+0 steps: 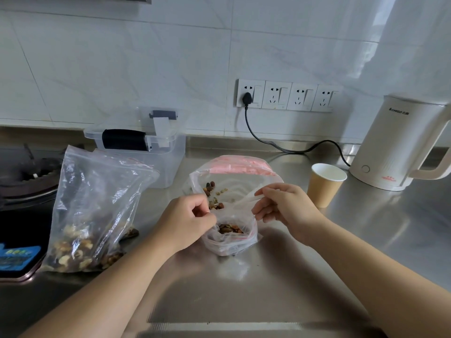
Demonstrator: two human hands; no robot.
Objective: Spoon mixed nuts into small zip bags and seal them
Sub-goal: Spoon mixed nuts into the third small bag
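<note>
Far left I see a stove [26, 176], then the big nut bag [92, 211] standing on the counter [268, 276], mouth open, nuts in the bottom. Behind it a clear box [156, 152]. Centre: my L hand [188, 220] pinches the left rim of the small bag [231, 237], fingers curled on the plastic; bag sits upright w/ nuts inside, mouth open. Just behind it, a stack of zip bags [239, 167] w/ a few loose nuts on top. R hand [285, 206] grips a white spoon [246, 198], bowel end toward the small bag's mouth. Right of that a paper cup [325, 185], then a kettle [400, 145], cord [268, 140] to the wall socket [250, 93].
</note>
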